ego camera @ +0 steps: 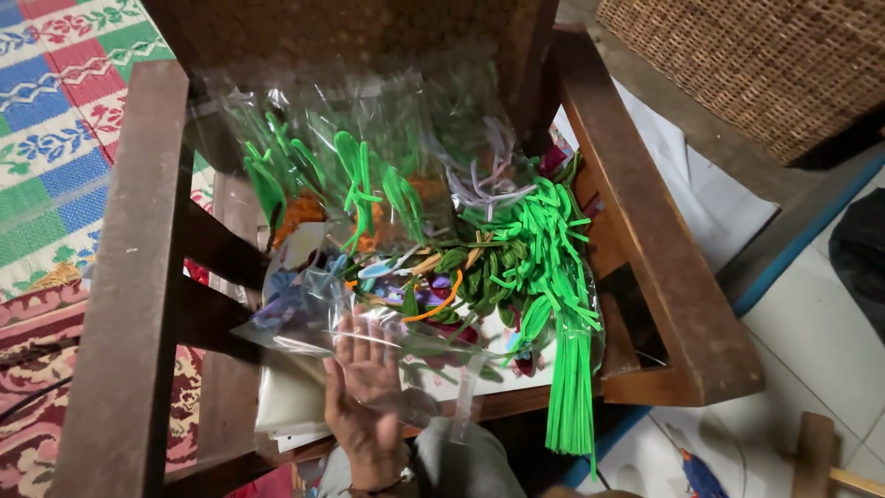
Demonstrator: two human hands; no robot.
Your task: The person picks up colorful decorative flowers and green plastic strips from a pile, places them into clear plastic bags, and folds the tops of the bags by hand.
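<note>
My right hand (362,392) reaches up from the bottom edge, back upward and fingers stretched out flat. Its fingertips lie against a clear plastic bag (323,314) of small coloured craft pieces, and a fold of clear film covers part of the hand. The bag rests on the seat of a dark wooden chair (138,277). To the right lies a thick bundle of bright green pipe cleaners (553,277), its long ends hanging over the seat's front edge. More clear bags holding green pipe-cleaner shapes (355,175) lean against the chair back. My left hand is out of view.
White sheets (295,397) lie under the bags on the seat. The chair's right armrest (645,221) slants beside the pile. A woven basket (765,65) stands at top right, patterned rugs (55,138) lie at left, and pale floor tiles (820,332) at right.
</note>
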